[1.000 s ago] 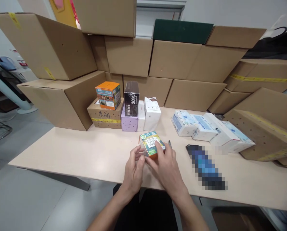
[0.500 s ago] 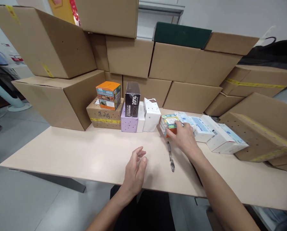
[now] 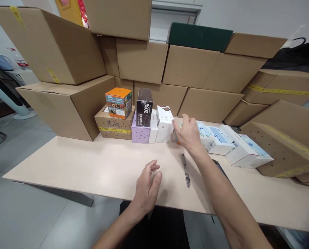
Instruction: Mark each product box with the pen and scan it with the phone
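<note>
My right hand (image 3: 188, 134) is over a small orange-and-green box (image 3: 177, 137), its fingers stretched out and apart. That box stands on the table and is mostly hidden behind the hand. Just left of the fingertips is a white box (image 3: 164, 126) with a dark patch near its top. Above the table's front part my left hand (image 3: 147, 188) hovers with curved, parted fingers and nothing in it. A clear pen with a dark grip (image 3: 186, 170) lies on the tabletop between the two hands.
Left of the white box, a black box (image 3: 144, 112) rests on a purple box (image 3: 141, 134), and an orange box (image 3: 119, 103) on a small carton (image 3: 114, 129). White-and-blue boxes (image 3: 222, 140) line the right. Large cartons (image 3: 190, 65) wall the back. A dark flat object (image 3: 221, 169) lies under my right forearm.
My right hand has shifted up and left, and its fingers have come off the top of the orange-and-green box. My left hand has barely moved. The view has shifted slightly.
</note>
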`<state>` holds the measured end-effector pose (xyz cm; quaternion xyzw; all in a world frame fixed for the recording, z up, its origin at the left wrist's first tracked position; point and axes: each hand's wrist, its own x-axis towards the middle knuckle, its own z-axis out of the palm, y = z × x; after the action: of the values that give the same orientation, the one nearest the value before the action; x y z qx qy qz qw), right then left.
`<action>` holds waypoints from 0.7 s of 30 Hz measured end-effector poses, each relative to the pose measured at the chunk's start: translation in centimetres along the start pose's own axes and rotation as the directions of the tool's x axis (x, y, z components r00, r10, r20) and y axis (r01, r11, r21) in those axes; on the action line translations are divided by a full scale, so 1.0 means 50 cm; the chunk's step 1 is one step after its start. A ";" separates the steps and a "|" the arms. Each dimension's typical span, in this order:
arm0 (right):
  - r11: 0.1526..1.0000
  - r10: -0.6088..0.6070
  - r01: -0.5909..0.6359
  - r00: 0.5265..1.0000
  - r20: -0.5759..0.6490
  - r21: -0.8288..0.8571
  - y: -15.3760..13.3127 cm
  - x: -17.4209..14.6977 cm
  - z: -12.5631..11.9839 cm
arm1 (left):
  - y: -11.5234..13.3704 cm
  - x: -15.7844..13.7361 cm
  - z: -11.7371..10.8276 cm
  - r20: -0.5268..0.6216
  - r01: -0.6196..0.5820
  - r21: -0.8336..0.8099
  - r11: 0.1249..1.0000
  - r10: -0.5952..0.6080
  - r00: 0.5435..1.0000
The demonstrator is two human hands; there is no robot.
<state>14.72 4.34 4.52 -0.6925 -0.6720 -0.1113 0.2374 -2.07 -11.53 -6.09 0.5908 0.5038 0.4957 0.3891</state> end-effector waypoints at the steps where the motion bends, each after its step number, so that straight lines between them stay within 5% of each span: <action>1: 0.999 -0.005 0.005 1.000 0.018 0.038 -0.022 0.001 -0.001 | 0.001 0.000 0.000 -0.001 0.000 -0.002 1.000 0.000 1.000; 5: 0.992 0.008 -0.025 0.990 0.140 0.126 -0.097 0.004 0.020 | 0.002 0.003 -0.001 -0.026 0.004 -0.016 1.000 -0.004 1.000; 9: 0.981 0.068 -0.097 0.983 0.170 0.168 -0.111 0.016 0.035 | -0.001 0.006 -0.001 -0.043 0.011 -0.022 1.000 -0.012 0.999; 15: 0.957 0.129 -0.167 0.977 0.170 0.236 -0.030 -0.004 -0.013 | -0.001 0.006 -0.003 -0.045 0.013 -0.009 1.000 -0.014 0.999; 21: 0.894 0.133 -0.126 0.991 0.013 0.431 0.066 -0.113 -0.078 | -0.001 0.006 -0.002 -0.064 0.009 -0.046 0.999 -0.012 0.998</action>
<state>18.21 -2.44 4.62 -0.6651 -0.6304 0.0500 0.3972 -2.18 -11.24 -6.03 0.5630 0.5077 0.5235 0.3887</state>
